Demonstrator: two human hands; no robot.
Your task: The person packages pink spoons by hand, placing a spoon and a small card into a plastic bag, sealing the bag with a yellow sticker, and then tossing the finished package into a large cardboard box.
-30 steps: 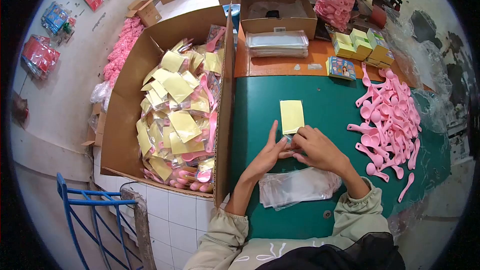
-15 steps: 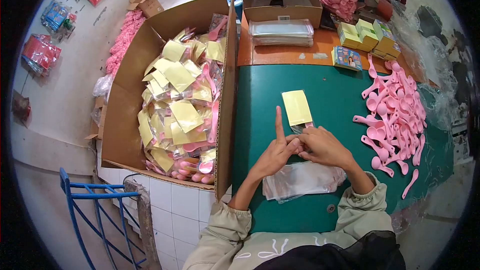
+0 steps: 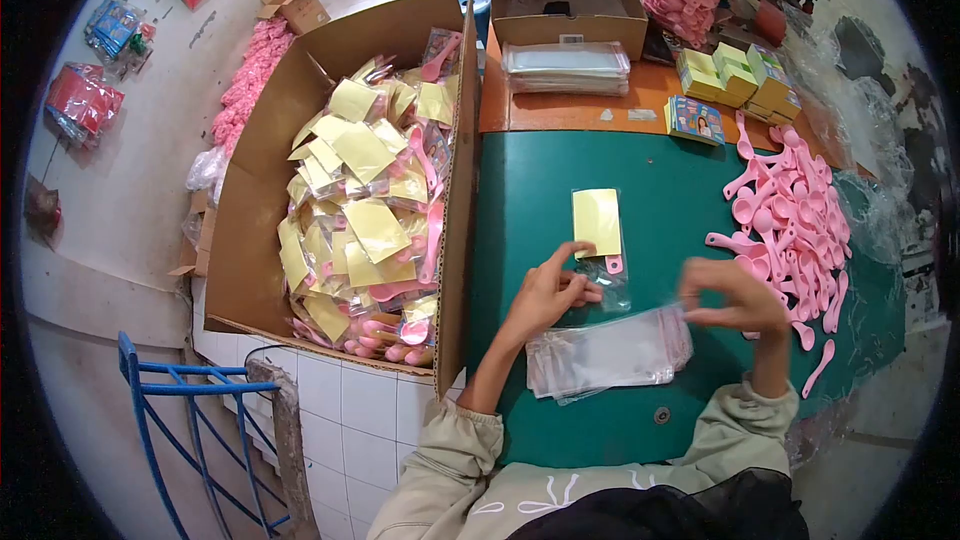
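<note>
A clear plastic bag [image 3: 618,292] lies on the green table with a yellow card [image 3: 597,223] inside it. The handle end of a pink spoon [image 3: 614,264] shows below the card. My left hand [image 3: 545,292] rests at the bag's left side, index finger stretched to the card's lower edge, the other fingers bent and apart from it. Over the right end of a stack of clear bags [image 3: 610,352], my right hand [image 3: 738,295] is blurred, thumb and index drawn together. Whatever is between those fingertips is too faint to name.
Left of the table stands a large carton [image 3: 238,270] full of packed bags. A heap of pink spoons [image 3: 790,215] lies on the right. Farther back are more clear bags [image 3: 566,65], small yellow boxes [image 3: 735,72] and a card stack [image 3: 695,120].
My hands were together over the lower part of the packed bag. The right has moved off to the right; the left index has lowered onto the card's edge. The bag lies straighter.
</note>
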